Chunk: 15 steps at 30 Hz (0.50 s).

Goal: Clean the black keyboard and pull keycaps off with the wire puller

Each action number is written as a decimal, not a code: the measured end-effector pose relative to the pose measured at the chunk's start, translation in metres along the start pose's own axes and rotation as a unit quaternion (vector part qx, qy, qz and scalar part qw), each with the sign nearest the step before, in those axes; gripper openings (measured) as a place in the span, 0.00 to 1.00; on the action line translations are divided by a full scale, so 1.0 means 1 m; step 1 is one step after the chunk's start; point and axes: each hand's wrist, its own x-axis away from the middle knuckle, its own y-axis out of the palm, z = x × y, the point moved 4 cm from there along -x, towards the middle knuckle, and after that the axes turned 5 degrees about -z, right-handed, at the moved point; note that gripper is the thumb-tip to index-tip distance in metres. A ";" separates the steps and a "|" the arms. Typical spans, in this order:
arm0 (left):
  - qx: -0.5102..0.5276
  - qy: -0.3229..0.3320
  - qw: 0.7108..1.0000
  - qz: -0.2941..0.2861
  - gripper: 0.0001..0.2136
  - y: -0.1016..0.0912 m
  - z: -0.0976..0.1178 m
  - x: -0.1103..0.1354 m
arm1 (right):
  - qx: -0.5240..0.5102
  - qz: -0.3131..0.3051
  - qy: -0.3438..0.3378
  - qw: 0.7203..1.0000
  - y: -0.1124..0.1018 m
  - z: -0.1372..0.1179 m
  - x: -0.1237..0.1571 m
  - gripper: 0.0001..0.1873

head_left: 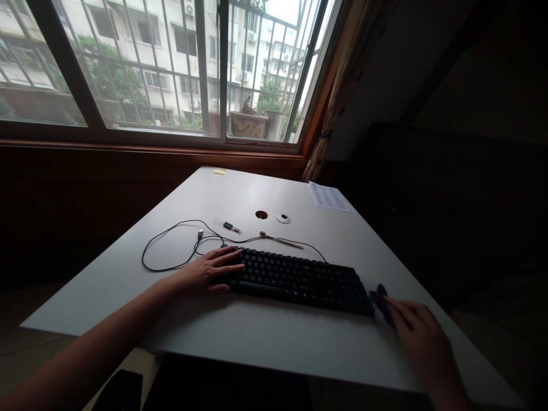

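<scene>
One black keyboard [295,279] lies toward the near edge of the tabletop [257,337]. The left hand [209,271] is open, fingers spread over the keyboard's left end. The right hand [422,325] grips one dark object [384,305] beside its right end. Beyond the keyboard lie one cable [159,270], one wire-ended tool [229,226], one brush [281,240] and one round cover [279,218]. One yellow note [220,171] sits near the far left corner.

Black keyboard [295,279], lying flat, keys facing up
</scene>
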 end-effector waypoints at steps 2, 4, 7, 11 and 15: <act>-0.005 0.004 1.000 0.001 0.32 0.001 0.000 0.000 | -0.043 -0.015 -0.034 0.998 0.009 -0.026 -0.015 0.20; -0.008 0.010 1.000 0.004 0.31 0.001 -0.001 0.000 | -0.075 -0.036 -0.058 0.995 0.020 -0.044 -0.028 0.18; -0.015 0.011 1.000 -0.001 0.30 0.003 -0.001 0.001 | -0.098 -0.073 -0.082 0.989 0.034 -0.055 -0.038 0.16; -0.019 0.008 1.000 -0.011 0.30 0.005 -0.003 0.001 | -0.089 -0.092 -0.088 0.988 0.038 -0.042 -0.035 0.15; -0.006 0.016 1.000 0.010 0.30 0.004 -0.003 0.001 | -0.064 -0.088 -0.076 0.991 0.035 -0.009 -0.027 0.16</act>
